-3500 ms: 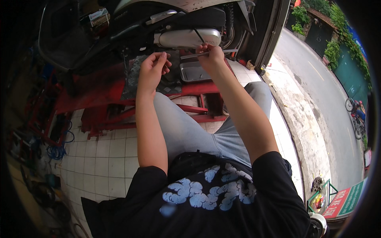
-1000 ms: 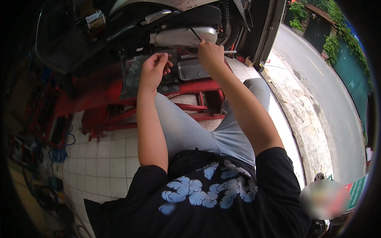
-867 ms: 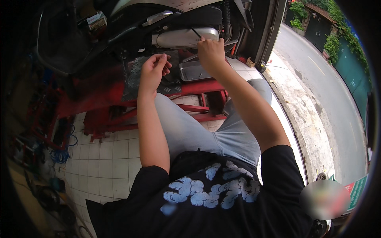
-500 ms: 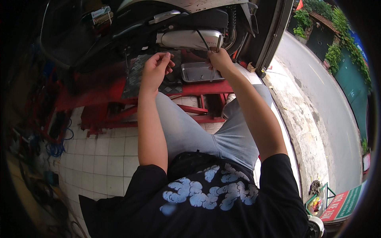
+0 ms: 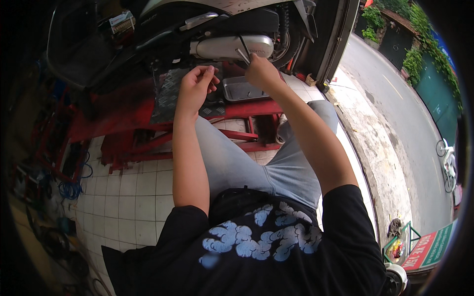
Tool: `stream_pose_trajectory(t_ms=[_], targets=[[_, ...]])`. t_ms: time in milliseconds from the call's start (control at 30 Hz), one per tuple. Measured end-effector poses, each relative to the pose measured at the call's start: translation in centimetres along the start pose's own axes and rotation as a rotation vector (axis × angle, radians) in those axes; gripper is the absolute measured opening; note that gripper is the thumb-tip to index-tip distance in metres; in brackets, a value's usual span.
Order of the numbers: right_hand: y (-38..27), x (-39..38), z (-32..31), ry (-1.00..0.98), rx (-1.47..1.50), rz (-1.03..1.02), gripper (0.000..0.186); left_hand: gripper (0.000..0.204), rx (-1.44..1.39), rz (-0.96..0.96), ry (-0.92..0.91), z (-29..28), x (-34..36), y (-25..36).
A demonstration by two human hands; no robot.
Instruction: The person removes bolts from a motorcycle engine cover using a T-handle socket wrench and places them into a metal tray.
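A scooter stands on a red lift stand [image 5: 247,108], its silver engine cover [image 5: 224,47] facing me. My right hand [image 5: 261,73] is closed around a thin metal tool [image 5: 242,52] whose tip rests against that silver cover. My left hand [image 5: 195,89] hovers a little left of it above the stand's dark checker plate [image 5: 168,98], fingers pinched together; whether they hold a small part I cannot tell. A shallow metal tray [image 5: 242,90] lies on the stand between my hands.
White tiled floor [image 5: 133,192] spreads under the stand. Cables and blue hose [image 5: 71,187] lie at the left. A concrete kerb and road [image 5: 405,128] run along the right, with a parked white scooter [image 5: 447,163] across it.
My right hand has moved from the tray area up to the silver engine cover with the tool. My left hand has stayed near the checker plate.
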State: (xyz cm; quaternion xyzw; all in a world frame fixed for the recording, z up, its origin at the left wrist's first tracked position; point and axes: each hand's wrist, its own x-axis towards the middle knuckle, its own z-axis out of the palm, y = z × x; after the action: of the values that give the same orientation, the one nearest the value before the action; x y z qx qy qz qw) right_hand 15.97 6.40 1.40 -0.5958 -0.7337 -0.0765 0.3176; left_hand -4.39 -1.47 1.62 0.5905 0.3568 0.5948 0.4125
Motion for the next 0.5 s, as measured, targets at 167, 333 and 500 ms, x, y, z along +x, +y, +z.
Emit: stream_pose_trajectory(t_ms=[167, 333, 500], targets=[[-2.2, -0.4, -1.7, 0.108, -0.659, -0.203, 0.014, 0.024, 0.023, 0.0, -0.023, -0.3, -0.1, -0.1], [-2.7, -0.2, -4.8, 0.093, -0.63, -0.27, 0.014, 0.024, 0.005, 0.014, -0.024, -0.5, -0.1, -0.1], [-1.3, -1.0, -4.3, -0.058, -0.084, -0.052, 0.019, 0.024, 0.016, -0.001, -0.011, -0.5, -0.2, 0.1]])
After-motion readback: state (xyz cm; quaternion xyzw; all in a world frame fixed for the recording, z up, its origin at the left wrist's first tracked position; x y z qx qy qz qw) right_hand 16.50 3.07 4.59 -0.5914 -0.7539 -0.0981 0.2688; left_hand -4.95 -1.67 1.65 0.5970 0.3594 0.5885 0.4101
